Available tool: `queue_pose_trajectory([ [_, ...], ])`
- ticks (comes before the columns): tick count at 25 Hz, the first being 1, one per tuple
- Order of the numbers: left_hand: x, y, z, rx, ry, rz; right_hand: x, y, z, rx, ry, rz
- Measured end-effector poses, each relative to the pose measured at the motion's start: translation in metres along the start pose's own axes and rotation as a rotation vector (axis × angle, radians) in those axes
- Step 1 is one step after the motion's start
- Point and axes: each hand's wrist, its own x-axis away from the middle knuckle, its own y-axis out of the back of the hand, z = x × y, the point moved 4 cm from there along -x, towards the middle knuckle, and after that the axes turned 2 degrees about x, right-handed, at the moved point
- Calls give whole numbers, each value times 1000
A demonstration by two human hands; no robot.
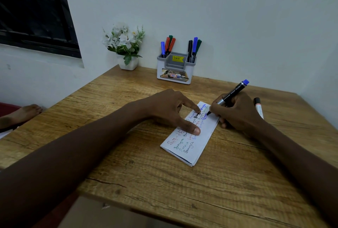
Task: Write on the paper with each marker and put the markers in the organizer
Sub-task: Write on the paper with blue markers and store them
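Right grip is curled round a blue-capped marker, its tip touching the far end of the folded paper, which lies on the tabletop covered in coloured writing. Left grip presses the paper flat, thumb and forefinger spread apart. By the wall, the organizer holds four markers in its left pocket and three markers in its right. A spare marker lies just behind the right grip.

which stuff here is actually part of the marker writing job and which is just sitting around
In the job: paper, pressed by the left hand; blue marker in the right hand; loose marker beside that hand; organizer holding stored markers.
Just lying about: potted flowers; window.
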Motion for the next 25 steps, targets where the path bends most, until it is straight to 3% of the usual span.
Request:
queue_pose_trajectory([
  [3, 0, 0, 0, 7, 1, -12, 0, -3, 0, -8, 10, 76],
  [10, 1, 0, 0, 23, 28, -79, -3, 1, -6, -173, -46, -39],
  [15, 4, 13, 11, 474, 42, -399, -1, 7, -4, -456, -62, -77],
  [21, 1, -1, 5, 658, 129, -310, 1, 7, -7, -479, -25, -105],
  [25, -2, -5, 7, 652, 97, -311, 0, 8, -6, -877, -109, -28],
])
